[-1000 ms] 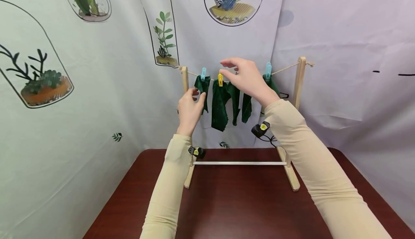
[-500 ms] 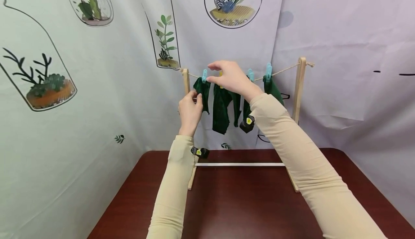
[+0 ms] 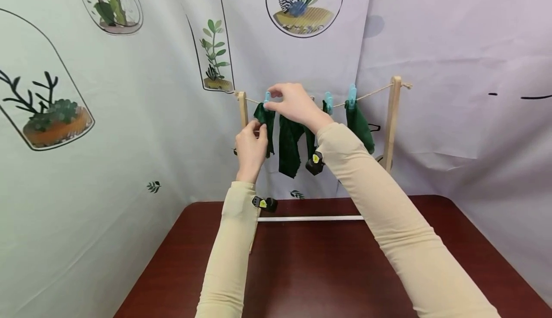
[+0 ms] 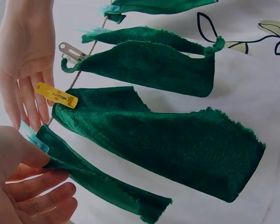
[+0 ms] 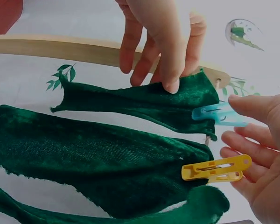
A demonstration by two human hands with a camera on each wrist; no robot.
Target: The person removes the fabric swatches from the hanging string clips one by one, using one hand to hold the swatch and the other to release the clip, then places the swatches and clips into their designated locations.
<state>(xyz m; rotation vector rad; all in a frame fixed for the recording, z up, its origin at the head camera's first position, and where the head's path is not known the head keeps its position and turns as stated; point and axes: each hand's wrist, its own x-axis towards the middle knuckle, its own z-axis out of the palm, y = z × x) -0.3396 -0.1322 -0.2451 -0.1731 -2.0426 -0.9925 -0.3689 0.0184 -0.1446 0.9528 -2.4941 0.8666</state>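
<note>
Green velvety cloth pieces hang from a rope line on clothespins. My left hand (image 3: 251, 148) pinches the leftmost cloth (image 4: 102, 179) between thumb and fingers, just under its clip. My right hand (image 3: 297, 103) holds the light-blue clothespin (image 5: 217, 113) on that cloth; its thumb and forefinger lie on either side of the handles, and the other fingers are spread. The clothespin's jaws are on the cloth's top edge. Beside it, a yellow clothespin (image 5: 217, 169) holds a larger green cloth (image 4: 163, 144); in the head view this clip is hidden behind my right hand.
Wooden posts, the right one (image 3: 393, 121) plainly seen, carry the rope (image 3: 375, 93). A grey clothespin (image 4: 72, 51) and more blue clothespins (image 3: 352, 95) hold cloths farther right. A white crossbar (image 3: 310, 218) runs low above the dark red table (image 3: 310, 270). A patterned curtain hangs behind.
My right hand has moved left along the line, past the yellow clothespin, to the leftmost blue one. My left hand has closed its fingers on the cloth beneath it.
</note>
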